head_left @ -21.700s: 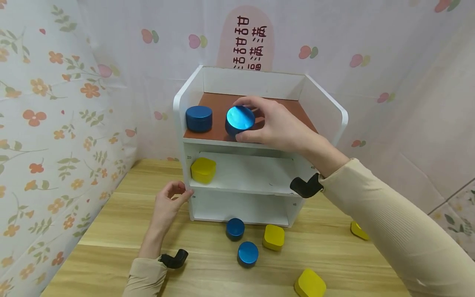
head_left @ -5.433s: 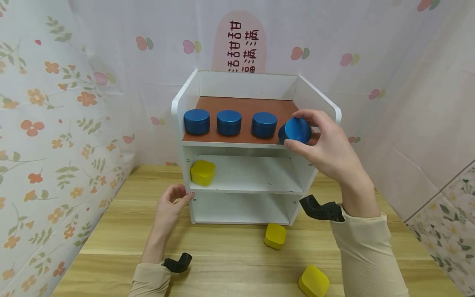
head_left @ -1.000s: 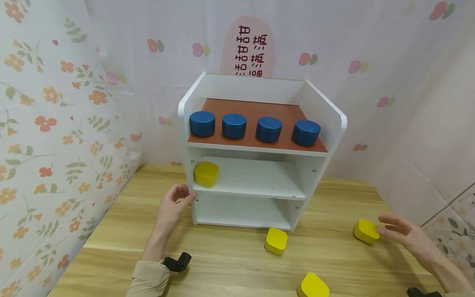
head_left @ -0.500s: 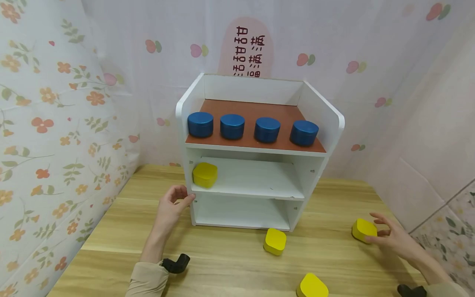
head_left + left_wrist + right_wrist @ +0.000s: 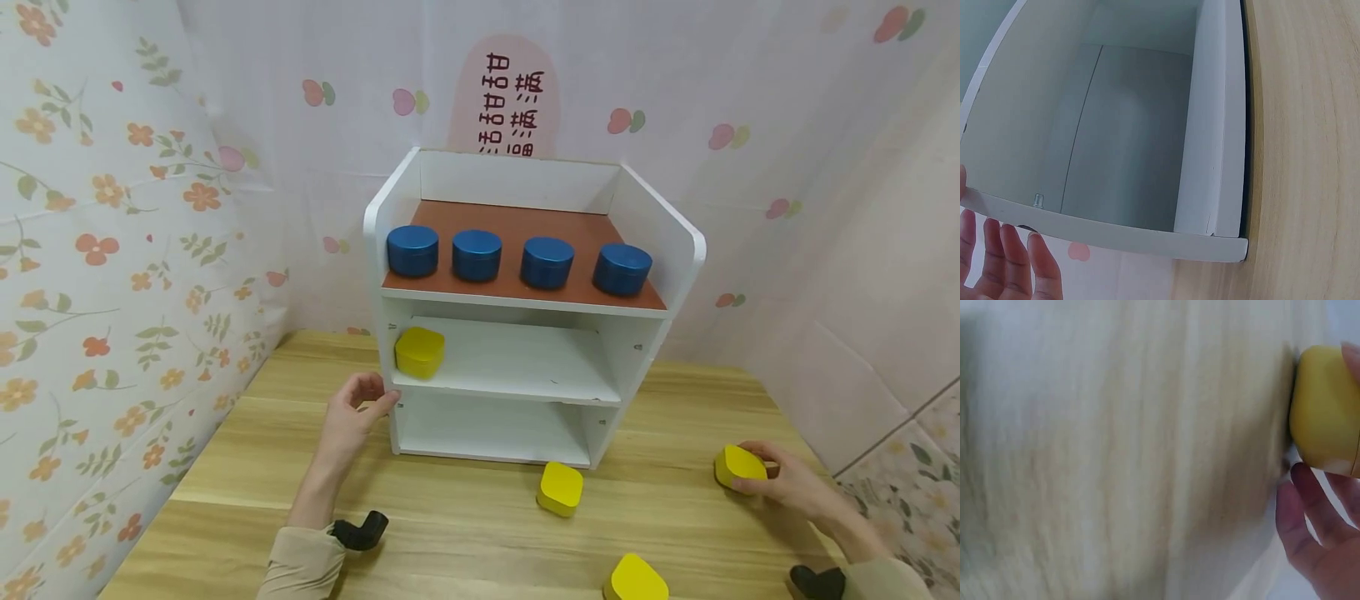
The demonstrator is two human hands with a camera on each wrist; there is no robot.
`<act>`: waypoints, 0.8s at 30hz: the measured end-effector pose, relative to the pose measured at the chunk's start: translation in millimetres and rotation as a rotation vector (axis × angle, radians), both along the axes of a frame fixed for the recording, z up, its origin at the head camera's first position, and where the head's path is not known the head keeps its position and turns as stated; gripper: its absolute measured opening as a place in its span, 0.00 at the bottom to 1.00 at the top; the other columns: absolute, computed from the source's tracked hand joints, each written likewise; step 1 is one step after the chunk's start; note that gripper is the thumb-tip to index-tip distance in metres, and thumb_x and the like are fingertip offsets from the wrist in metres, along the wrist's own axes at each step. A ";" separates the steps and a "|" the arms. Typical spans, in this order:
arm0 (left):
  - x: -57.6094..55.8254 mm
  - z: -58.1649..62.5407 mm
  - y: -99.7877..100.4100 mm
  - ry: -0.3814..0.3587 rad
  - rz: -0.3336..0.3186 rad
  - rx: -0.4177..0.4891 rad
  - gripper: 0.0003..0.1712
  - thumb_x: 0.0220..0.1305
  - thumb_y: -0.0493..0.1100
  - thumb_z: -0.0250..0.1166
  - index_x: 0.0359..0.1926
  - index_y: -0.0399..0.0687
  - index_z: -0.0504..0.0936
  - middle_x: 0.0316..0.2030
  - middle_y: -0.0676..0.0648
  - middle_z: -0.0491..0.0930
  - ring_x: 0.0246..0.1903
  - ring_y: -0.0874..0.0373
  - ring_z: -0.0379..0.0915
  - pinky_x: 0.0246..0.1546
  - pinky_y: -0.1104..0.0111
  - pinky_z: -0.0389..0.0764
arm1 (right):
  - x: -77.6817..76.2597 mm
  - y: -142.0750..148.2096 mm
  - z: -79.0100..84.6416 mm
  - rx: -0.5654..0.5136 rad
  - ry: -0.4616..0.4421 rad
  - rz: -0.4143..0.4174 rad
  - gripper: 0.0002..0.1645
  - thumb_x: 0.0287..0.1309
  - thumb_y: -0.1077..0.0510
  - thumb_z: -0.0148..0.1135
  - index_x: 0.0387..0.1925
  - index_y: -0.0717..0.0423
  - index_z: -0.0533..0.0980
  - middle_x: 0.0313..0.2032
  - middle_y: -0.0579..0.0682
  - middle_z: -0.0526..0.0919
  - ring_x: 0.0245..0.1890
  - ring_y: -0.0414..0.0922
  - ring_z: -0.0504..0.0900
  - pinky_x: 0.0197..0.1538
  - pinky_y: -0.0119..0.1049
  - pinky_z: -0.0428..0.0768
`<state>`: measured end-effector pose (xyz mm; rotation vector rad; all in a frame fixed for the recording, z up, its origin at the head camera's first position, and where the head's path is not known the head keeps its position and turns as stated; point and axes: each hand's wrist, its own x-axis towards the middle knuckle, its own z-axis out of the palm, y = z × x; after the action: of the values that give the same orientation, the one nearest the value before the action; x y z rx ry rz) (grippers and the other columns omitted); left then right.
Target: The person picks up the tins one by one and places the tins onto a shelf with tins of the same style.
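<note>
At the right of the table, my right hand (image 5: 798,487) grips a yellow rounded-square tin (image 5: 738,468), thumb on its near side and fingers on the far side. In the right wrist view the yellow tin (image 5: 1325,412) sits between thumb and fingers, close to the wood. My left hand (image 5: 348,425) holds the left side panel of a white shelf unit (image 5: 510,393), thumb at its front edge. From the left wrist, the fingers of the left hand (image 5: 1013,259) lie along the panel's outer side. Another yellow tin (image 5: 420,353) stands at the left of the middle shelf.
Several round blue tins (image 5: 477,255) stand in a row along the front of the brown top shelf. Two more yellow tins, one by the unit's base (image 5: 560,488) and one at the near edge (image 5: 636,578), lie on the wooden table (image 5: 480,533). Patterned cloth (image 5: 315,167) hangs behind.
Blue tins from the table now stand on the top shelf. My right hand has moved from there to the right-hand yellow tin and closed round it. The left hand stays on the panel.
</note>
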<state>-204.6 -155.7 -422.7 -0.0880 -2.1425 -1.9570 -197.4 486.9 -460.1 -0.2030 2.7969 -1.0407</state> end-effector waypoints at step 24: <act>-0.5 0.3 0.2 -0.004 -0.005 0.013 0.19 0.62 0.40 0.70 0.48 0.37 0.73 0.43 0.45 0.72 0.45 0.55 0.69 0.43 0.69 0.70 | 37.8 -121.4 77.8 0.012 0.278 0.237 0.38 0.46 0.55 0.78 0.57 0.59 0.70 0.50 0.51 0.76 0.43 0.36 0.75 0.42 0.32 0.80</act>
<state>-205.1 -155.5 -422.4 -0.0875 -2.1331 -1.9754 -159.6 365.5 -382.3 -0.7097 2.9200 -1.0063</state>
